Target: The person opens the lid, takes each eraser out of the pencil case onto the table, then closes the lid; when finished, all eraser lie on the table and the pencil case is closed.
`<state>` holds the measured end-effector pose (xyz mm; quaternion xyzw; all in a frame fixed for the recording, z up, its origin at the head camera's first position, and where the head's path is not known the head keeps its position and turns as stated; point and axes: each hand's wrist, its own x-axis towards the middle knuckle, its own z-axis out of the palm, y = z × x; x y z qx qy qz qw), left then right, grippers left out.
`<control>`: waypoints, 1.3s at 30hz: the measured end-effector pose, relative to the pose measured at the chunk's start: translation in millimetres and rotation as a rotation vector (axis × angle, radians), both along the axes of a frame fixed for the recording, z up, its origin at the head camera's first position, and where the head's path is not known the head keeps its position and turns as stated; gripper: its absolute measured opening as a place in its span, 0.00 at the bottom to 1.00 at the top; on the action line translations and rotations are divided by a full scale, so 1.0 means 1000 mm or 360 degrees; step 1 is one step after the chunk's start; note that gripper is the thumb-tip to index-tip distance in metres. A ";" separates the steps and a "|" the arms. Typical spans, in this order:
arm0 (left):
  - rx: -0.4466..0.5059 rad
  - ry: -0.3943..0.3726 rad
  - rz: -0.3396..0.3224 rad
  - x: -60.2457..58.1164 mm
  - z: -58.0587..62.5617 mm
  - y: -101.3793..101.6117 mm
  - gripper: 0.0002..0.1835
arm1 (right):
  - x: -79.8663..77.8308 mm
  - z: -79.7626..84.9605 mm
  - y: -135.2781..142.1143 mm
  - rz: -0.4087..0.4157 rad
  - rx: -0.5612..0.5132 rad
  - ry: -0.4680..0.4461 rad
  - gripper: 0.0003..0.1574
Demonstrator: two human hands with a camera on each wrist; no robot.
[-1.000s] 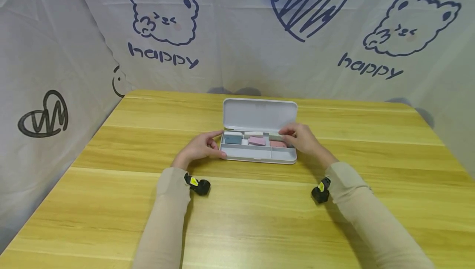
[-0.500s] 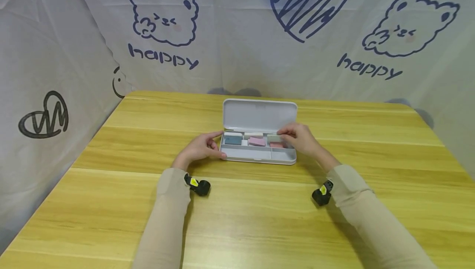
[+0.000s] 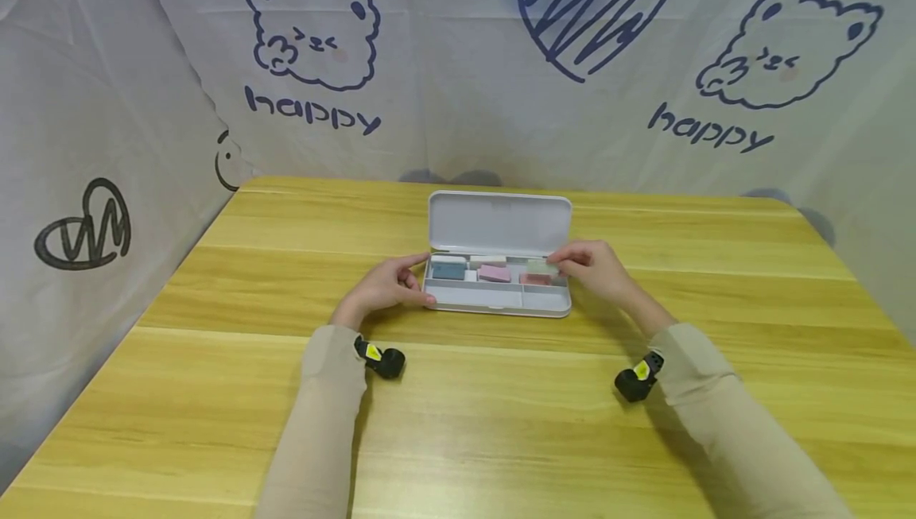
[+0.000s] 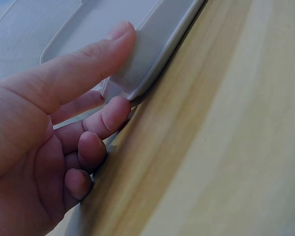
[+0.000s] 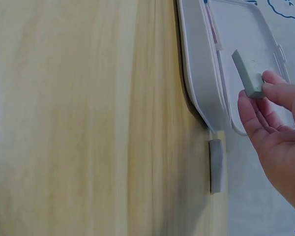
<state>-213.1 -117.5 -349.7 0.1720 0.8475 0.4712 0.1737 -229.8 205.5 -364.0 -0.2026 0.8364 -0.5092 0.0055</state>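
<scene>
My right hand [image 3: 590,266] pinches a matt pale-green oblong block [image 5: 248,76] above the right end of the open white plastic case [image 3: 475,294] my left hand [image 3: 386,284] grips. The block looks light, firm, best held by one end.

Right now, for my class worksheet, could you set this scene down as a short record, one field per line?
Container: white case, lid open
Left hand: holds the case's left end
Right hand: pinches a pale green block
Inside case: blue-grey block, pink block, reddish block
Surface: wood-grain table
Beside case: greyish piece, visible only from the right wrist
</scene>
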 end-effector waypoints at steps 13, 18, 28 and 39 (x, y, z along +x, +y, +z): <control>0.0000 -0.0005 0.0010 0.000 -0.003 -0.001 0.41 | 0.003 -0.004 0.020 -0.0039 -0.0177 -0.0116 0.11; 0.0006 -0.0010 0.0013 0.000 -0.003 -0.001 0.41 | 0.006 -0.004 0.031 -0.0086 -0.0175 -0.0175 0.13; -0.0031 0.0023 0.0035 -0.023 -0.036 -0.006 0.44 | 0.007 -0.004 0.059 -0.0155 -0.0166 -0.0244 0.16; -0.0014 0.0023 0.0016 -0.024 -0.036 -0.007 0.44 | 0.005 -0.001 0.086 -0.0245 -0.0100 -0.0467 0.22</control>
